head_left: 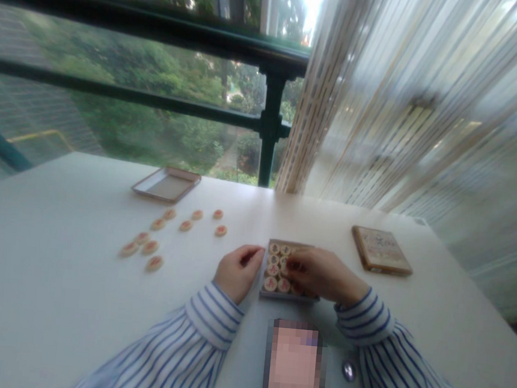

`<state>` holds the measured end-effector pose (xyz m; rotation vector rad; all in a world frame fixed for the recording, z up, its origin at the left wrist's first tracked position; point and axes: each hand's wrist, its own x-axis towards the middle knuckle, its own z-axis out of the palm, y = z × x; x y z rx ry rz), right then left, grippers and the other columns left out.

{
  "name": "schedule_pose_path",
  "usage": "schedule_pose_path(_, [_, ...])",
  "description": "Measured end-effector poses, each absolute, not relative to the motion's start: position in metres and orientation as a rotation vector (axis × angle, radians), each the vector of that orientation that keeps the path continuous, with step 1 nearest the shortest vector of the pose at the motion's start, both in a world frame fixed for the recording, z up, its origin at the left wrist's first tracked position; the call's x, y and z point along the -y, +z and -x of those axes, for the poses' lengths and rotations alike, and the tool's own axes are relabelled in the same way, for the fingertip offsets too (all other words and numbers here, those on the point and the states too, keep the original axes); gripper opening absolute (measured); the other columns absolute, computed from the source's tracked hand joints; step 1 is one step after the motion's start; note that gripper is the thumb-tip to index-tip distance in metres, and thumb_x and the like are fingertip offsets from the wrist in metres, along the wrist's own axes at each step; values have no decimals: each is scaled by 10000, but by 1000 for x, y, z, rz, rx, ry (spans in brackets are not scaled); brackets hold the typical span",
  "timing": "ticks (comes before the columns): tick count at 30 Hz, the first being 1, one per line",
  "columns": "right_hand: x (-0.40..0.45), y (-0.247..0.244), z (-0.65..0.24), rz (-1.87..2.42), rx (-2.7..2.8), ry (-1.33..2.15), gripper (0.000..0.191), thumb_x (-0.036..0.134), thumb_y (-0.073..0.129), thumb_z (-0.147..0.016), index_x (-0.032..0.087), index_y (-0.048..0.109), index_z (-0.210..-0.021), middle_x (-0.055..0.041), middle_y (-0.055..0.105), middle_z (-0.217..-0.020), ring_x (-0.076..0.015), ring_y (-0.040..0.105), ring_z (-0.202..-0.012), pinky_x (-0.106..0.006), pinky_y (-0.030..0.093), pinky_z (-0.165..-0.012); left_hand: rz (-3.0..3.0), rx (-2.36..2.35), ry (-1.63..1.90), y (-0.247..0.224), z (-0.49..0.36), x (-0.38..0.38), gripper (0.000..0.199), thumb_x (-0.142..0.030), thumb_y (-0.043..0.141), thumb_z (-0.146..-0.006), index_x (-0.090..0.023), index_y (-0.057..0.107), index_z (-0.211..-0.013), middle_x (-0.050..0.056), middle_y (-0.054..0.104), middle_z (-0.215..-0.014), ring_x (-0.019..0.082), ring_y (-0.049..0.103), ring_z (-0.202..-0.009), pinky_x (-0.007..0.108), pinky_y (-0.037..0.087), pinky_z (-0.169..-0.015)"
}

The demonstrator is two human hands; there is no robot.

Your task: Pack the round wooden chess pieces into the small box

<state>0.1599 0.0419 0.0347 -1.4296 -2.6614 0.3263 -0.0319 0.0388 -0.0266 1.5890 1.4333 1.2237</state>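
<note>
A shallow open box (262,292) holds rows of round wooden Chinese chess pieces (270,284) with red or dark characters. My right hand (324,273) reaches over the box's right part, fingers pinched down on a Chinese chess piece, which they mostly hide. Just by the left wall of the box is my left hand (239,272), its fingers curled closed and thumb tip at the edge; whatever it may hold is hidden. Out to the left, several loose Chinese chess pieces (150,247) with red characters lie scattered on the white table (72,298).
An empty shallow tray or lid (167,186) lies at the back left. To the right is a flat brown printed box (382,251). A blurred-out phone-like object (295,372) lies in front, beside a small shiny oval item (348,370). Green railing (272,111) and curtains (406,110) stand behind.
</note>
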Motion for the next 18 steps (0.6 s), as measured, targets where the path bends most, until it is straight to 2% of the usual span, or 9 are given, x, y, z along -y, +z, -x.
schedule_pose_path(18, [-41, 39, -161, 1394, 2701, 369, 212, 352, 487, -804, 207, 634, -757, -3, 634, -741, -107, 519, -637, -220, 276, -534, -1575, -1424, 1240, -24, 31, -38, 258, -375, 538, -721, -171, 666, -813, 31, 693, -765, 165, 625, -717, 277, 487, -689])
